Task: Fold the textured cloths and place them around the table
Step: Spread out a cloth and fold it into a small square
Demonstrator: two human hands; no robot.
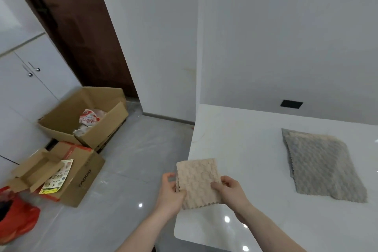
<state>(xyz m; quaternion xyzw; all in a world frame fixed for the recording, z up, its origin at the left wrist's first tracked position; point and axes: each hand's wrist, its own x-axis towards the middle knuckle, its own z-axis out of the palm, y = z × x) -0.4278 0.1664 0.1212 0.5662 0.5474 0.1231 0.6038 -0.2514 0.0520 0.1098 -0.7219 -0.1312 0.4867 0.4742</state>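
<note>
A folded beige textured cloth (198,182) is held above the left edge of the white table (245,145). My left hand (170,193) grips its left side, thumb on top. My right hand (231,191) pinches its right side. A grey textured cloth (321,164) lies flat on the table to the right, with a strip of beige cloth showing under its far edge.
On the grey floor to the left stand an open cardboard box (86,116) with packets inside and a flatter box (61,172) with a leaflet on it. A red bag (16,217) lies at the far left. White walls rise behind the table.
</note>
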